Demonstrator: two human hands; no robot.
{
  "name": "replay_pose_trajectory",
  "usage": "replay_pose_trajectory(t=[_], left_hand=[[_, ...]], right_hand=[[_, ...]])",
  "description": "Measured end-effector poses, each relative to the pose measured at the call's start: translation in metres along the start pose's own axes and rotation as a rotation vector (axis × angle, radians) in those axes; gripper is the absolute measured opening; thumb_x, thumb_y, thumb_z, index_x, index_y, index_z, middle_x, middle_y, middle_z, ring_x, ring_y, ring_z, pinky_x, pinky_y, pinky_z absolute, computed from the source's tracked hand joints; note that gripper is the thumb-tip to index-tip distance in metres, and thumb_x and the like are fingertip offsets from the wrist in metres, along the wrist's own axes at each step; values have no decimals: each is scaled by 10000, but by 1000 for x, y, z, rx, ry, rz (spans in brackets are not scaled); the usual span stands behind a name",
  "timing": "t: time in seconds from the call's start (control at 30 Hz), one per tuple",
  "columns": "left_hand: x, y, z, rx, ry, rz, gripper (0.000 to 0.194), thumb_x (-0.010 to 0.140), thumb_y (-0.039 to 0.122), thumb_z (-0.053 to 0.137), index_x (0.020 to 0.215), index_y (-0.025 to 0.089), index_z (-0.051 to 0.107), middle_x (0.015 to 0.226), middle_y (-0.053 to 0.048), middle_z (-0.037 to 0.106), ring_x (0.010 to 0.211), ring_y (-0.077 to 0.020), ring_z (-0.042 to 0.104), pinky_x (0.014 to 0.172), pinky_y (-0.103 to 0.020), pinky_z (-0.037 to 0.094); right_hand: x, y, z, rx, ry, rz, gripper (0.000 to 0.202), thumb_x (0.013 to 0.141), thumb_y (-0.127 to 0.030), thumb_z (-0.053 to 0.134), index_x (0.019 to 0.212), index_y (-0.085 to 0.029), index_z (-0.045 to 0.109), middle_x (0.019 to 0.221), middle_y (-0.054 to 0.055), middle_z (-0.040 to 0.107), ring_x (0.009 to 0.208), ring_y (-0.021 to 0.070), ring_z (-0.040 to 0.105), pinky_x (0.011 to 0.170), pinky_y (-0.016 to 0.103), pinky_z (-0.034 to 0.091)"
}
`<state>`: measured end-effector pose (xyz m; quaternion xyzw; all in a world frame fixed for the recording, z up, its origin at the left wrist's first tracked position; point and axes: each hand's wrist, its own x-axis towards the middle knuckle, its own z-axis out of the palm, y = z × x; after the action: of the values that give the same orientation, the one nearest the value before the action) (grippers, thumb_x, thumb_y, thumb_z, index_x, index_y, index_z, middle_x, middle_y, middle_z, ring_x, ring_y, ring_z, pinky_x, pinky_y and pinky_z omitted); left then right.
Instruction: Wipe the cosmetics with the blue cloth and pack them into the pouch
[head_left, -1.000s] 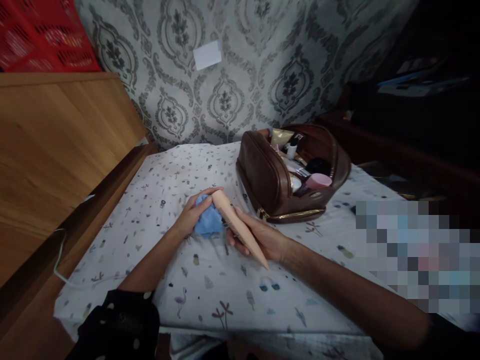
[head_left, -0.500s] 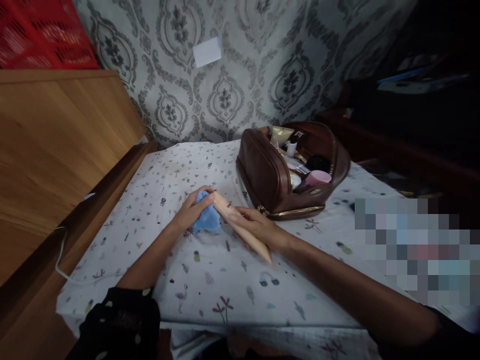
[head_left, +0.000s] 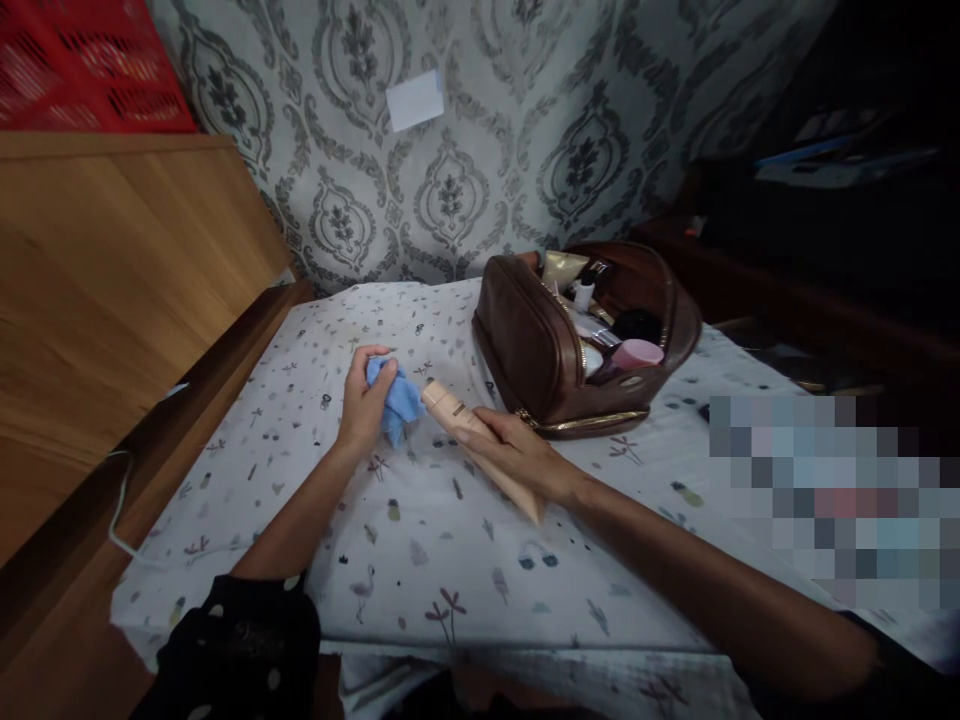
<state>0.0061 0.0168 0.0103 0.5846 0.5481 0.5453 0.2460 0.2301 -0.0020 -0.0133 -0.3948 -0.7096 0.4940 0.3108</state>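
A blue cloth (head_left: 401, 402) is bunched in my left hand (head_left: 365, 402), with the thumb pressed over it. My right hand (head_left: 525, 455) grips a peach-coloured squeeze tube (head_left: 448, 408) around its middle. The tube slants, its capped end towards the cloth and its flat end towards me. A small gap lies between cloth and cap. Beyond my right hand stands a brown cosmetic bag (head_left: 529, 340), unzipped and open. Inside it are a pink-topped item (head_left: 636, 354), a gold tube (head_left: 564, 268) and a small white bottle with a dark cap (head_left: 585, 290).
A printed white cloth (head_left: 420, 560) covers the table. Wooden furniture (head_left: 127, 280) bounds the left side, topped by a red basket (head_left: 90, 70). A white cable (head_left: 120, 510) runs along the left edge. Patterned wall (head_left: 450, 190) rises behind; a blurred-out patch (head_left: 832, 500) sits at right.
My left hand has drawn the blue cloth off the tube's capped end, moving left and slightly up. My right hand and the tube have stayed nearly in place.
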Motion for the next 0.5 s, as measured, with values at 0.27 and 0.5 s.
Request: replay_pose_trajectory(t=[0.27,0.5], left_hand=[[-5,8,-6,-210,-728,69,574,872,468,653,1394,248,553,1423,-106,554,1266,-293,549,1030,-360,462],[3,3,-13,-210,-745,-97,540,816,483,736,1243,163,653,970,-60,675,805,-161,613,708,-237,483]], right_hand=[[-3,-4,1,285,-106,173,535,788,-718,623,885,-196,559,607,-40,522,459,101,460,409,231,373],[-4,-7,-3,150,-164,123,602,770,-778,595,862,-186,547,658,-26,520,544,116,477,468,235,366]])
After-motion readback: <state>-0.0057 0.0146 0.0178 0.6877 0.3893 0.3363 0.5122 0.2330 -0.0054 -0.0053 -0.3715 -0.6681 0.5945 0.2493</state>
